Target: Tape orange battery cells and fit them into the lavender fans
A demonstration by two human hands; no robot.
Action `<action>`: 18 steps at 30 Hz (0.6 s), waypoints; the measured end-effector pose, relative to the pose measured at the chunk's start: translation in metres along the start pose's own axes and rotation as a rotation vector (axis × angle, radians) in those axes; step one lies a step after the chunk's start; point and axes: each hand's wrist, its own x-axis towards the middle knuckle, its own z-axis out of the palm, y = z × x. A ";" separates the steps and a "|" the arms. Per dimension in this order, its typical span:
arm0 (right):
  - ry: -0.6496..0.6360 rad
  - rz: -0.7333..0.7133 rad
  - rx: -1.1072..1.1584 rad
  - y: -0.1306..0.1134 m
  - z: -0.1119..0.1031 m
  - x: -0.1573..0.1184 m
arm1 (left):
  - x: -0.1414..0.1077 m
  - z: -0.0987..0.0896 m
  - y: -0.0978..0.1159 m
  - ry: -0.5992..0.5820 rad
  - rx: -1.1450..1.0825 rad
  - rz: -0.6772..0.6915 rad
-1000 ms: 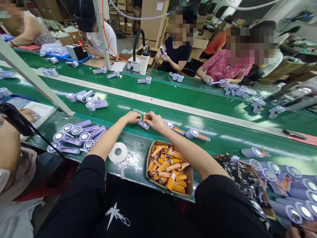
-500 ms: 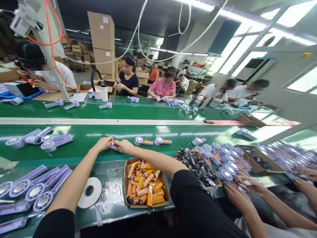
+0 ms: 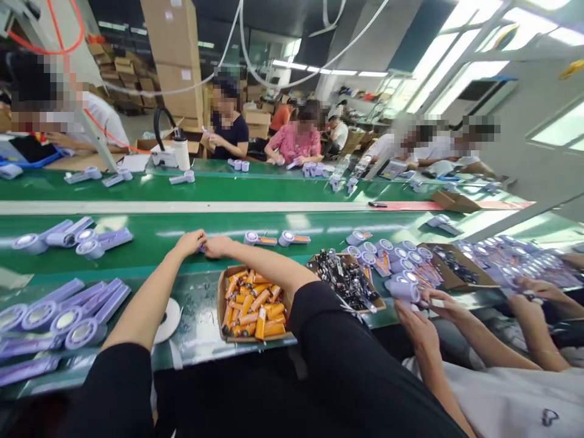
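My left hand [image 3: 190,243] and my right hand [image 3: 219,246] meet over the far green belt, fingers closed on a lavender handheld fan [image 3: 201,248]. Only a sliver of it shows; the rest is hidden by my fingers. Just right of my hands, two lavender fans [image 3: 288,238] with orange batteries in their handles lie on the belt. Below my right forearm stands a cardboard box [image 3: 222,328] of orange cylindrical batteries [image 3: 250,301]. A roll of white tape [image 3: 171,321] lies partly behind my left forearm.
Several lavender fans [image 3: 82,328] lie to the left. A box of black parts [image 3: 347,280] and many fans [image 3: 406,261] are on the right. A co-worker's hands [image 3: 420,322] work there. People sit across the green belt [image 3: 150,228].
The view has shifted, so the bench and boxes sit higher and slightly left. My hands stay together over the belt, and the lavender fan is more covered. The neighbouring co-worker's hands still hold a fan.
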 end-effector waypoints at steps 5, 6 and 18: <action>0.122 -0.077 0.119 0.023 -0.012 -0.060 | -0.065 -0.005 0.008 0.134 -0.010 0.036; 0.183 -0.083 0.151 0.033 -0.006 -0.086 | -0.097 -0.004 0.005 0.148 -0.005 0.042; 0.589 0.000 1.122 0.002 0.149 -0.345 | -0.315 0.019 -0.041 0.067 0.289 -0.015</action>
